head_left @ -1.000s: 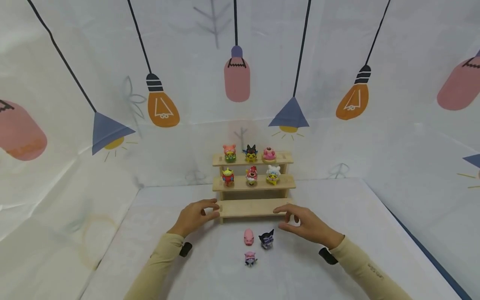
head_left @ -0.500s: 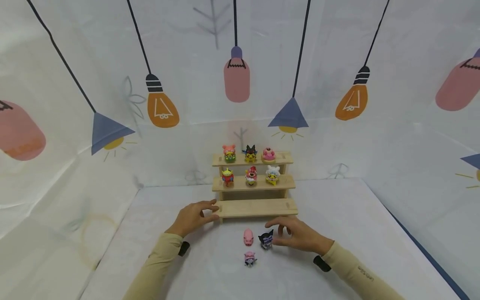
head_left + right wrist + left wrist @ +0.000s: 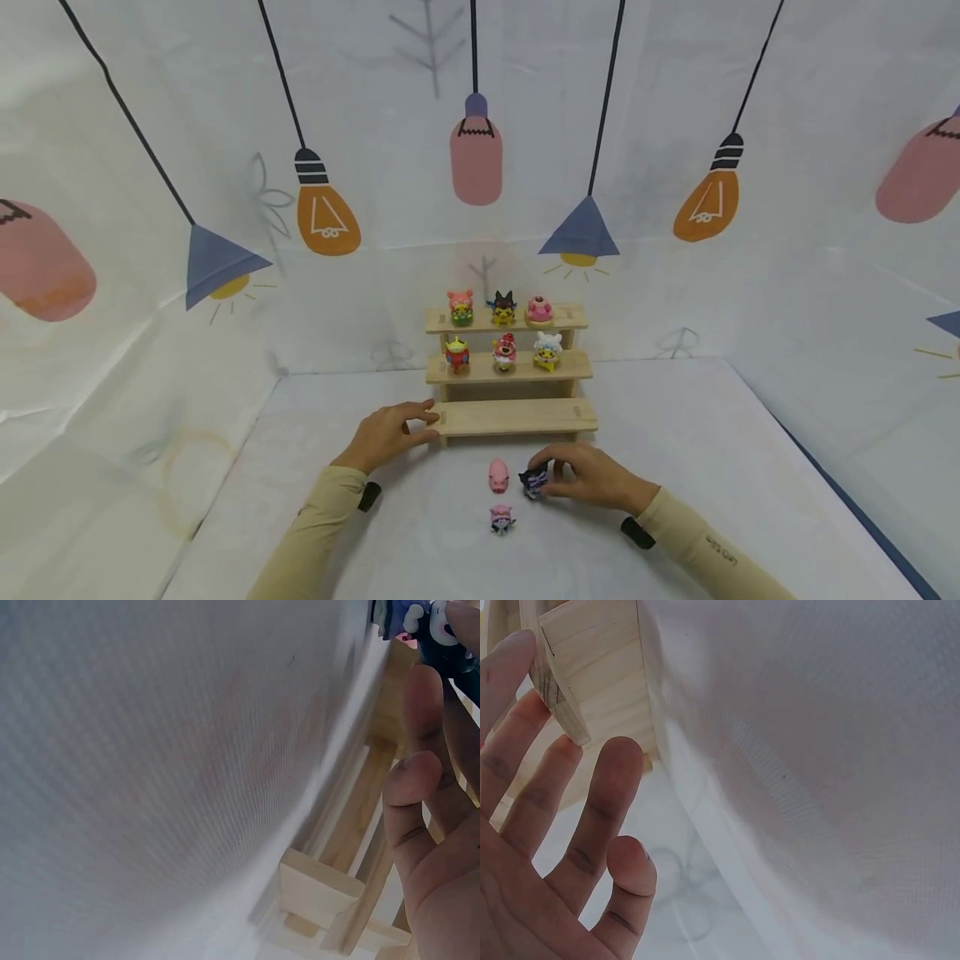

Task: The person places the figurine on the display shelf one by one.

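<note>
My right hand (image 3: 596, 477) pinches a small black-and-purple figurine (image 3: 533, 481) between thumb and fingers, low at the tabletop. The right wrist view shows the same figurine (image 3: 442, 630) at its top right corner, partly hidden by the thumb. Left of it lies a pink pig figurine (image 3: 498, 476), and a pink-hooded figurine (image 3: 501, 519) stands nearer to me. My left hand (image 3: 386, 435) touches the left end of the lowest step of a three-step wooden display stand (image 3: 517, 417). In the left wrist view its fingertips (image 3: 562, 750) meet the stand's edge (image 3: 559, 705), and the outer fingers stay off it.
Three figurines stand on the top step, among them a black-eared one (image 3: 503, 308). Three more occupy the middle step, including a white-hooded one (image 3: 547, 352). A white cloth (image 3: 660, 417) covers the table, and a printed white sheet (image 3: 405, 208) hangs behind.
My right hand has moved down and left from the lowest step to the black-and-purple figurine and taken hold of it. The left hand has stayed at the stand's end.
</note>
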Available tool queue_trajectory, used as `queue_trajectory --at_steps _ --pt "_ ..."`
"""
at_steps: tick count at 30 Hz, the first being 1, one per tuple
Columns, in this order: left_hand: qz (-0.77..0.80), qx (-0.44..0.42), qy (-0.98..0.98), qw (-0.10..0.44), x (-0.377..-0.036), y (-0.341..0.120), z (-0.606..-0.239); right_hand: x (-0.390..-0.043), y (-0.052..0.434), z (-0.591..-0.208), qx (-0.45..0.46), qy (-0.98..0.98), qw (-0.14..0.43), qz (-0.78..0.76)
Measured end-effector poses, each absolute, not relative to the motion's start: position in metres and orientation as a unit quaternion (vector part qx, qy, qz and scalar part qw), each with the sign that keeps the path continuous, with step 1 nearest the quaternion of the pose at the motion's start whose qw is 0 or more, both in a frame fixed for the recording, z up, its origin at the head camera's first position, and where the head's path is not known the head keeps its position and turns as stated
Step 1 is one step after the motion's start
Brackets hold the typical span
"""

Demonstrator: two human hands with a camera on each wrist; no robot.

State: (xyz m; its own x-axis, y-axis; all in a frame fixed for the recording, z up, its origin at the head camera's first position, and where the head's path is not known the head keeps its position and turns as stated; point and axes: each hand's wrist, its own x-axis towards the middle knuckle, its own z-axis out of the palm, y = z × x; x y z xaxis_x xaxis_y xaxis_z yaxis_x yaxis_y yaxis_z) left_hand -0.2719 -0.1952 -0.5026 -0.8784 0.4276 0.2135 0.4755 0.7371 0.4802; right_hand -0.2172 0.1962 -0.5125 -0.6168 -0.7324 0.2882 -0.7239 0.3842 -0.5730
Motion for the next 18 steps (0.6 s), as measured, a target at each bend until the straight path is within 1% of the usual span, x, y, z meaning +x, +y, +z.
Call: queue_trajectory --at_steps 11,18 --pt "-0.269 -0.255 -0.927 0.05 -0.27 -0.195 -0.5 -0.216 0.197 -0.509 -0.429 0.845 -0.013 -0.32" --pt "-0.263 -0.257 -0.929 0.053 -0.27 -0.195 -0.5 -0.22 0.195 -0.502 -0.416 0.855 -0.016 -0.311"
